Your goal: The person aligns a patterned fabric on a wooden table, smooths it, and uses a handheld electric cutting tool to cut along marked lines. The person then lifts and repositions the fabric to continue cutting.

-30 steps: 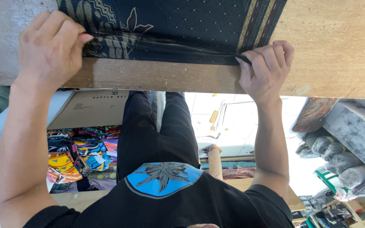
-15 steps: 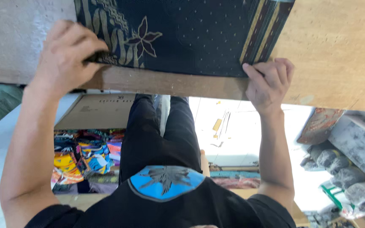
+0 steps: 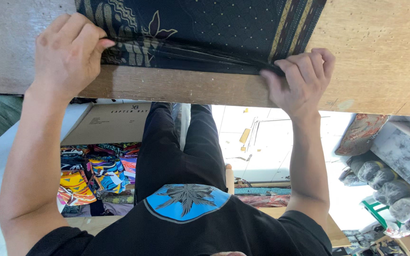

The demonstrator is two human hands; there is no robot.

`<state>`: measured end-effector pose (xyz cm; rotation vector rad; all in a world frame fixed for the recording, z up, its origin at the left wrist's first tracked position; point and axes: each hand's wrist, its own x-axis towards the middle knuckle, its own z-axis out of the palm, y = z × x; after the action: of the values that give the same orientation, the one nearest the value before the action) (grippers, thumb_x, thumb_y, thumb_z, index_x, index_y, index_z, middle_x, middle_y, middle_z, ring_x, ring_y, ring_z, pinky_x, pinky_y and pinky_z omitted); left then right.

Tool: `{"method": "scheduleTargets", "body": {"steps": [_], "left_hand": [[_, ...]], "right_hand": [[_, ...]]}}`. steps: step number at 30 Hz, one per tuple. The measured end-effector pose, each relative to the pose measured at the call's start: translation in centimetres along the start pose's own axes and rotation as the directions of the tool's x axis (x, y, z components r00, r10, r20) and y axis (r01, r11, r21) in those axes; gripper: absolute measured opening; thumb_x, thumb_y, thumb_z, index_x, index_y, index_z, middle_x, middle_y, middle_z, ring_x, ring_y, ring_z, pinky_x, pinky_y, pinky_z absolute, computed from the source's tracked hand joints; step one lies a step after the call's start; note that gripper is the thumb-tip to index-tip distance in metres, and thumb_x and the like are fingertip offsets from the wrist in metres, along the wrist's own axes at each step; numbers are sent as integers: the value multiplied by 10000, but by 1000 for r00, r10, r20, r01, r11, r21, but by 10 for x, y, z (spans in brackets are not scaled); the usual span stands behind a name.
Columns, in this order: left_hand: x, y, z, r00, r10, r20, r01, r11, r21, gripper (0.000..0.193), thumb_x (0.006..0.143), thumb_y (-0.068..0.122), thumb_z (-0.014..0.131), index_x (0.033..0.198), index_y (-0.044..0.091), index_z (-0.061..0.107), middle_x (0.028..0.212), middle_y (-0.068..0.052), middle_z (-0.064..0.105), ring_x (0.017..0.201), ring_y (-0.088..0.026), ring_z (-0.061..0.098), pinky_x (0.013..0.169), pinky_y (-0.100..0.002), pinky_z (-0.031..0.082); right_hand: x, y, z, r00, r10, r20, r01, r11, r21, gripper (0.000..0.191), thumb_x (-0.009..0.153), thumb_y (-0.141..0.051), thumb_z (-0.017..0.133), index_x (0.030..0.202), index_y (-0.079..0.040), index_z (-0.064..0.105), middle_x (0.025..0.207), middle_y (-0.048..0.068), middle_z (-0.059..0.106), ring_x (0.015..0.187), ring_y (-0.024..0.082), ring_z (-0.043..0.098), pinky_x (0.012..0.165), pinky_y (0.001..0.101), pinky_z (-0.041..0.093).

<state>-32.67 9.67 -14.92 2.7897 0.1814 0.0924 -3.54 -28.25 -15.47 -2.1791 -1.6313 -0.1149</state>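
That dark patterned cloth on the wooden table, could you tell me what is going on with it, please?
A person in a black shirt stands at a wooden table and handles a dark navy cloth with cream leaf and dot patterns. The left hand pinches its near edge at one corner, and the right hand pinches the same edge at the other. The edge between the hands is gathered in thin folds, close to the table's near rim. Stacks of colourful folded fabric lie on the floor below.

Head view, single: worn camera looks steeply down, close over the worn wooden table edge (image 3: 176,87), person's own black-clad torso (image 3: 186,227) nearest, floor far below.
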Motion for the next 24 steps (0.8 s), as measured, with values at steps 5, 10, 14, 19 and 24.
{"method": "scheduleTargets", "body": {"steps": [5, 10, 14, 19, 24], "left_hand": [[1, 16, -6, 997, 72, -24, -73, 997, -1, 281, 742, 97, 812, 1017, 104, 757, 976, -55, 669, 919, -288, 619, 850, -408, 476], [-3, 23, -24, 961, 140, -238, -126, 989, 71, 212, 778, 38, 780, 979, 102, 804, 972, 8, 698, 915, -223, 596, 861, -392, 407], [-1, 27, -21, 974, 196, -117, -160, 951, 263, 230, 740, 82, 760, 950, 155, 822, 988, 50, 718, 935, -171, 609, 904, -362, 425], [-4, 24, -13, 988, 133, -82, -123, 985, 124, 169, 914, 50, 764, 1047, 153, 774, 1102, 54, 689, 1043, -168, 601, 985, -336, 424], [-4, 5, -14, 999, 4, 33, 1, 988, -152, 248, 769, 66, 836, 996, 102, 743, 1051, -17, 671, 1040, -271, 600, 935, -396, 472]], "right_hand": [[-8, 3, -4, 997, 48, 59, -48, 999, -12, 159, 946, 19, 757, 1060, -88, 730, 987, 40, 628, 978, 226, 577, 1075, 438, 424], [-13, 2, -17, 993, 3, -116, 6, 997, 77, 225, 919, 104, 704, 1075, -50, 754, 981, 65, 657, 946, 255, 599, 1030, 475, 424], [-6, -6, -11, 997, 4, -77, 0, 999, 48, 197, 888, 67, 725, 1047, -47, 755, 986, 69, 641, 953, 276, 589, 1009, 467, 428], [-11, -11, -9, 998, 56, 35, -56, 998, 4, 224, 886, 66, 733, 1065, -59, 779, 1010, 56, 627, 989, 260, 593, 1046, 467, 434], [-22, -5, 2, 998, 68, -8, -68, 997, -20, 234, 911, 92, 754, 1070, -77, 785, 978, 37, 597, 961, 236, 574, 1079, 458, 445]]}}
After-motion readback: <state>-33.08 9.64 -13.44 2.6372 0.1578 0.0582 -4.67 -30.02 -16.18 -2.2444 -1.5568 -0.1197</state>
